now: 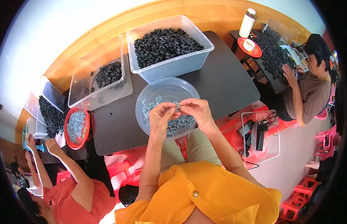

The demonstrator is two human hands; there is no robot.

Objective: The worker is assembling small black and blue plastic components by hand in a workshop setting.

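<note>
My left hand (160, 118) and my right hand (199, 113) meet over a round translucent basin (188, 86) at the table's near edge. Both are closed in a pinch, thumbs and forefingers almost touching. Between the fingertips shows a tiny shiny metal piece (177, 106), too small to name, and which hand bears it is unclear. Many small silvery metal pieces (181, 126) lie in the basin below; my hands hide some of them.
Behind the basin stands a large clear bin (173, 71) of black plastic parts. Left of it, a clear box (78, 102) holds more. A red tray (86, 131) of pale pieces is farther left. Co-workers sit at both sides; a cable-filled box (279, 143) is at right.
</note>
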